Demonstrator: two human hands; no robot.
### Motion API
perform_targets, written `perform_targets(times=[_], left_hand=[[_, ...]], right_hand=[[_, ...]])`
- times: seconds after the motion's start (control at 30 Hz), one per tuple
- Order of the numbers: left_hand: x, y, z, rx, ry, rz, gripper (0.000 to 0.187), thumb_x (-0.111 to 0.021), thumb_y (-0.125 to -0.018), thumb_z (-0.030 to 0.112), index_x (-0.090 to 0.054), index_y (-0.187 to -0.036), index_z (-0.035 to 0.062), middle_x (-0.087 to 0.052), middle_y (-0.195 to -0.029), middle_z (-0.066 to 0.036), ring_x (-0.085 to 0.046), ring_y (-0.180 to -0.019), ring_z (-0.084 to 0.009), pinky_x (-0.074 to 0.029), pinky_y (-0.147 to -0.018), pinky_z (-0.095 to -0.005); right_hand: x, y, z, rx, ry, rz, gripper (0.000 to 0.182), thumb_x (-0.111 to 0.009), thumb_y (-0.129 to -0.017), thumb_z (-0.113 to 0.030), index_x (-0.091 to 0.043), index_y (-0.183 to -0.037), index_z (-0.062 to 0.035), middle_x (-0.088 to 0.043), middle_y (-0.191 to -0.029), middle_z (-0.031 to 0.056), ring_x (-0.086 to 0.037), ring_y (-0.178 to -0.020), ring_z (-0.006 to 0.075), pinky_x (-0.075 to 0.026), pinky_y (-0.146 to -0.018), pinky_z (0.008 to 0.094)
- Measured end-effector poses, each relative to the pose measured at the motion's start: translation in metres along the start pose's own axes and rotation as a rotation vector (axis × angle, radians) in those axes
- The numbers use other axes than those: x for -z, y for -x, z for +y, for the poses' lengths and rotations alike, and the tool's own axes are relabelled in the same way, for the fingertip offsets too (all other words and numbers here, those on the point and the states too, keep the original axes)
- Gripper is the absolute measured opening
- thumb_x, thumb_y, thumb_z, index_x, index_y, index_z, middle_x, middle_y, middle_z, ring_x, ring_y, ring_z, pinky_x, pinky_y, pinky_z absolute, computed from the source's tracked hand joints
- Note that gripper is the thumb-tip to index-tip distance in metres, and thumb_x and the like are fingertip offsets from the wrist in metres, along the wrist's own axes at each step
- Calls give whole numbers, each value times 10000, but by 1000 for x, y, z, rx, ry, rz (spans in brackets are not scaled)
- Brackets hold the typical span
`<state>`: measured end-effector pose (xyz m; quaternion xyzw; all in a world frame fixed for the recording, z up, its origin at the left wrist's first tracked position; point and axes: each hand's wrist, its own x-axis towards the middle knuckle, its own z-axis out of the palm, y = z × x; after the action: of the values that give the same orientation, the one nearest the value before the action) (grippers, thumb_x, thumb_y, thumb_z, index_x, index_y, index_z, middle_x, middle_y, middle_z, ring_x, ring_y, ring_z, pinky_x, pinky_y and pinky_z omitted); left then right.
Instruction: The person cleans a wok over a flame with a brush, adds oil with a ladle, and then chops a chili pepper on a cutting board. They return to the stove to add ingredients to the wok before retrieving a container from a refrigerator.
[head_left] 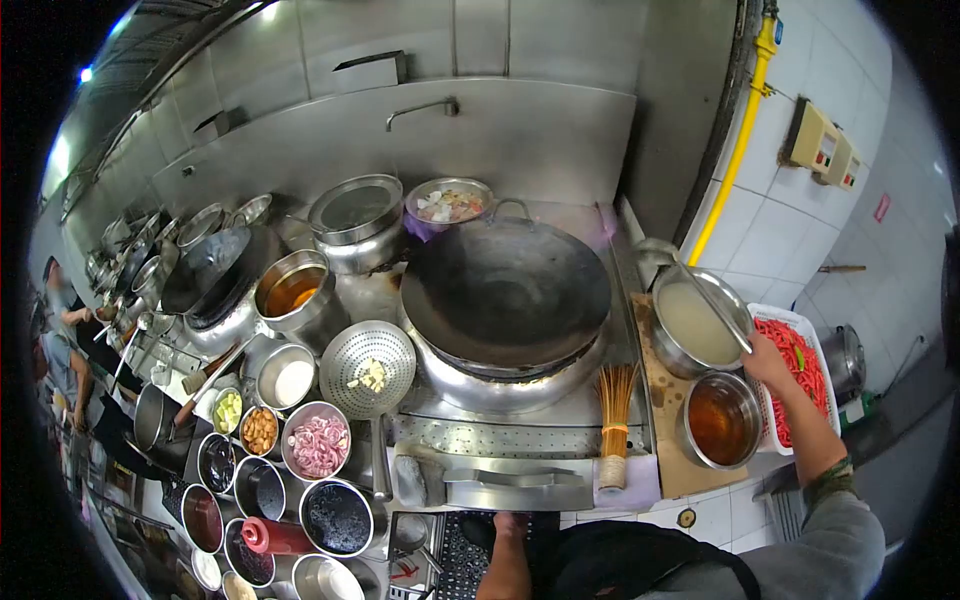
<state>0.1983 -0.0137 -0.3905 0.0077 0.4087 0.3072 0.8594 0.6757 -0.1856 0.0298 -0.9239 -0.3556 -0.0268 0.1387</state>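
Note:
My right hand [768, 362] grips the handle end of a ladle [712, 300], its fingers wrapped round it. The ladle lies across a metal bowl of cloudy liquid [690, 325], with its scoop beyond the far rim. Just in front stands a metal pot of brown liquid [720, 425]. Low at the stove's front edge is my left hand [509, 522], whose fingers I cannot make out. A large dark wok [505, 290] sits on the burner, with no food visible in it. A bamboo brush [614, 425] rests to the wok's right front.
Left of the wok, a perforated skimmer [367, 345] holds pale chopped pieces. Several ingredient bowls crowd the left, one with sliced pink onion [317, 442]. A red squeeze bottle [275, 537] lies across bowls. Red peppers fill a white basket [815, 330]. Other people stand far left.

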Motion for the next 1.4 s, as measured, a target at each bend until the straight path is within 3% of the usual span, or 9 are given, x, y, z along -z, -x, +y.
perform_targets(times=[0.03,0.2,0.3,0.43,0.47,0.7,1.03,1.17,1.4], left_hand=[[-4,3,1,-7,16,1,311,-630,-921,372,-633,-1090,111,-679,-994,-47,-655,-902,-228,-563,-783,-394],[16,0,4,-1,-65,4,334,-646,-907,380,-641,-1057,82,-661,-921,-68,-640,-801,-247,-529,-631,-400],[10,16,16,9,-322,111,348,-612,-920,413,-650,-1059,96,-673,-888,-77,-657,-783,-241,-545,-643,-416],[87,-12,30,-511,-2284,-97,430,-580,-909,475,-654,-1067,82,-694,-888,-130,-690,-795,-250,-564,-676,-440],[89,2,37,-457,-1953,-109,446,-585,-897,486,-651,-1064,78,-693,-908,-142,-691,-818,-266,-564,-691,-445],[84,-4,32,-664,-2153,-249,468,-556,-915,455,-612,-1181,74,-688,-1085,-142,-684,-946,-287,-550,-775,-461],[31,-37,0,-16,-402,-74,395,-539,-931,354,-610,-1206,80,-679,-1118,-128,-673,-970,-270,-543,-820,-416],[30,-43,-4,-17,-185,-85,371,-531,-937,313,-610,-1216,83,-675,-1131,-122,-669,-979,-264,-540,-838,-399],[39,-54,-20,-88,-5,-122,337,-519,-948,243,-609,-1233,87,-669,-1154,-111,-661,-996,-252,-535,-870,-368]], right_hand=[[-5,2,-2,8,-64,23,245,-620,-794,-139,-607,-950,50,-646,-917,291,-636,-922,449,-487,-839,485],[60,46,-117,-219,-904,-226,61,-535,-900,-101,-515,-940,-60,-449,-633,-23,-416,-449,68,-359,-374,246],[86,57,-144,-139,-1179,-284,64,-550,-916,-125,-515,-935,-75,-410,-621,-39,-416,-456,68,-371,-372,244],[118,71,-191,-48,-1383,-386,136,-607,-920,-170,-519,-972,-81,-379,-621,-48,-395,-444,54,-370,-360,229],[120,71,-199,-6,-1436,-444,159,-610,-914,-157,-527,-1017,-69,-379,-622,-45,-392,-436,53,-365,-357,225],[118,57,-320,264,-1487,-774,292,-568,-952,-111,-505,-1206,17,-455,-720,0,-429,-446,50,-373,-362,212],[45,19,-527,370,-1104,-937,324,-569,-938,-106,-500,-1235,4,-516,-818,20,-465,-485,43,-407,-383,211],[-15,-3,-590,447,-859,-955,113,-573,-909,-76,-510,-992,-34,-539,-763,3,-489,-505,43,-412,-381,216],[-89,-6,-654,515,-698,-881,132,-589,-866,-59,-515,-953,8,-524,-645,49,-497,-469,108,-416,-379,284]])
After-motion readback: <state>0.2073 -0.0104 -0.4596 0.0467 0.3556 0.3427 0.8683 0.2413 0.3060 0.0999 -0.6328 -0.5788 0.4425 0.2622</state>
